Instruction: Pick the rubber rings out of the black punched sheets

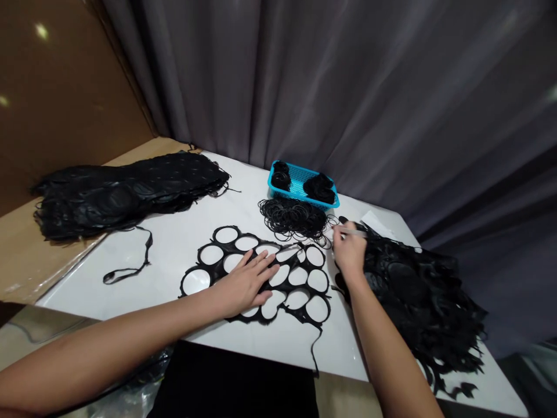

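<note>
My left hand [246,284] lies flat with fingers spread on a black rubber sheet [282,285] full of round holes. White tabletop shows through the holes. Pinched in my right hand [349,249] is a slim silvery tool [353,231] that looks like tweezers. Its tip is by the right end of a loose heap of thin black rubber rings [293,217]; I cannot tell whether it grips a ring. Behind the heap stands a blue plastic basket [297,184] with two bunches of black rings inside.
A thick stack of black rubber sheets [126,194] lies at the left. On the right is a large pile of black perforated scraps [418,296], beside my right forearm. A curled rubber strip [134,270] rests on the white table [169,249]. Grey curtain [326,87] hangs behind.
</note>
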`<act>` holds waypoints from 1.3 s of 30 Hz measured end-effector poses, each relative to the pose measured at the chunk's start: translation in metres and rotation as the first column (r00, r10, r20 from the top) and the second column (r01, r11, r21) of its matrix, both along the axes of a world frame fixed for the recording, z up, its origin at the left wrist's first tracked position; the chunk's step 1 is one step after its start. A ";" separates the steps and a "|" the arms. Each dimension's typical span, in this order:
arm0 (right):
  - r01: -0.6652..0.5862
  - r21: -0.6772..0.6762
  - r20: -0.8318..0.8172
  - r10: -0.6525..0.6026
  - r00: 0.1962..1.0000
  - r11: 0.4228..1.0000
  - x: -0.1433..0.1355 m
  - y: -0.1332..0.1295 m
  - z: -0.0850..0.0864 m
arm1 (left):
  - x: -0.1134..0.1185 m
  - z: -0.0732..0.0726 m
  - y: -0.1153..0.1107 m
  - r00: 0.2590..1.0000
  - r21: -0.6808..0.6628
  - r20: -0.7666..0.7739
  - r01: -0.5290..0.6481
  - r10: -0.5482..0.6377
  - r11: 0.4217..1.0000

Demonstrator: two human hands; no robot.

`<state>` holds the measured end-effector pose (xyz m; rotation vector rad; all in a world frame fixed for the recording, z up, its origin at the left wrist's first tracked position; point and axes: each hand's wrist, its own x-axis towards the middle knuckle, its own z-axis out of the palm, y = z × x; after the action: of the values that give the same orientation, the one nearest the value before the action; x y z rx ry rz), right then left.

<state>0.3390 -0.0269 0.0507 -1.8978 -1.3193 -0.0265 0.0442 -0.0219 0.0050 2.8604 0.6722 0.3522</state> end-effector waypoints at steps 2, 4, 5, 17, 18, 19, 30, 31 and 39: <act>0.129 0.041 -0.219 -0.117 0.969 0.991 0.027 0.000 0.004 | 0.002 0.004 -0.001 1.000 -0.006 -0.026 -0.008 0.008 1.000; 0.151 0.064 -0.610 -0.081 0.788 0.986 0.040 -0.003 0.003 | 0.009 0.008 -0.003 0.998 0.010 -0.029 -0.048 0.048 0.999; 0.131 0.072 -0.773 -0.028 0.633 0.989 0.041 -0.004 0.001 | 0.015 0.010 -0.004 0.998 0.023 -0.024 -0.052 0.053 0.998; -0.035 0.174 -0.957 0.160 -0.241 0.984 0.032 -0.009 0.018 | 0.132 0.017 -0.013 0.995 -0.253 -0.095 0.011 -0.036 0.967; -0.046 0.202 -0.950 0.185 -0.251 0.978 0.031 -0.010 0.020 | 0.137 0.017 -0.013 0.995 -0.257 -0.091 0.018 -0.043 0.966; -0.074 0.231 -0.947 0.207 -0.244 0.970 0.029 -0.010 0.023 | 0.139 0.017 -0.012 0.995 -0.264 -0.090 0.026 -0.052 0.964; -0.495 0.127 -0.954 0.243 0.178 0.859 -0.057 0.015 -0.003 | 0.046 0.056 -0.023 0.977 -0.292 0.108 0.209 -0.185 0.933; -0.553 0.095 -0.926 0.277 0.256 0.828 -0.064 0.015 -0.009 | 0.035 0.053 -0.023 0.977 -0.281 0.156 0.185 -0.146 0.942; -0.704 -0.099 -0.567 0.541 0.621 0.703 -0.076 0.007 -0.029 | -0.028 -0.004 -0.011 0.990 0.054 -0.064 -0.125 0.129 0.991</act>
<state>0.2627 -0.0200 0.0215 -1.4036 -1.5978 1.0435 0.0164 -0.0331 0.0012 2.8951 0.8730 0.2958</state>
